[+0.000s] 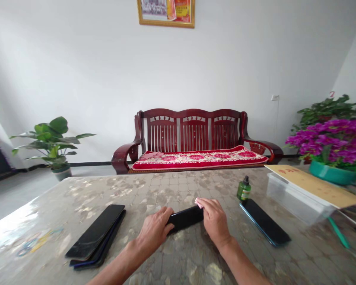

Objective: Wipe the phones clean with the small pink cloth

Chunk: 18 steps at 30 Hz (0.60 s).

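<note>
A black smartphone (186,218) is held at a slant just over the table, its dark glass face toward me. My left hand (156,226) grips its left end, thumb on the near edge and fingers over the far one. At the right end, my right hand (215,221) is closed with a small pinkish-white wad, perhaps tissue or cloth (198,203), pinched at the fingertips against the phone's upper corner. To the left lies a stack of phones (96,233). On the right, another phone (264,222) rests face up beside a small green bottle (243,189) with a black cap.
Colored rubber bands (37,242) lie at the table's left. A clear plastic box (296,200) with a tan envelope (311,184) on it, a green pen-like stick (338,232) and a pot of purple flowers (335,172) occupy the right. Beyond the table stands a wooden bench (192,134).
</note>
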Each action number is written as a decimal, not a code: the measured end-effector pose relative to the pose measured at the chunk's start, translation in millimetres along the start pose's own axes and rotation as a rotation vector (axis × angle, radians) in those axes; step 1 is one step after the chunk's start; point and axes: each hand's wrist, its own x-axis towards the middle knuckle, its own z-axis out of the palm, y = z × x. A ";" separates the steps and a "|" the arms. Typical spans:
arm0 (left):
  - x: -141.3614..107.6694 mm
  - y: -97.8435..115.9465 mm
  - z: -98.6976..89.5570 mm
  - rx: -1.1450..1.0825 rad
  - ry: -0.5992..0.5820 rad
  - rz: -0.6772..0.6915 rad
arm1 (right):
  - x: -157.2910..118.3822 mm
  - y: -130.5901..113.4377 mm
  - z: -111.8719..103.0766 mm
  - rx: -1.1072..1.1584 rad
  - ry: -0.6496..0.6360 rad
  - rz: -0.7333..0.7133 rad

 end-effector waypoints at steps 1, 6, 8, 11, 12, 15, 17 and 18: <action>1.2 1.1 -2.2 0.017 -0.020 -0.008 | -1.4 1.9 2.0 0.010 0.003 0.032; 6.2 9.3 -11.3 0.127 -0.087 -0.056 | -8.0 9.3 10.2 0.081 0.029 0.211; 8.8 13.0 -13.9 0.162 -0.116 -0.073 | -9.5 11.3 11.9 0.109 0.026 0.271; 15.4 19.5 -15.0 0.181 -0.136 -0.080 | -10.4 12.6 13.2 0.143 0.019 0.319; 18.5 22.3 -14.2 0.182 -0.135 -0.078 | -10.5 12.6 13.5 0.151 0.022 0.326; 29.8 33.0 -8.1 0.178 -0.130 -0.074 | -11.0 11.6 14.6 0.169 0.039 0.334; 38.0 41.5 -2.3 0.173 -0.116 -0.065 | -11.5 10.6 15.6 0.181 0.043 0.329; 41.8 45.6 0.5 0.168 -0.106 -0.062 | -11.7 10.0 16.1 0.187 0.043 0.322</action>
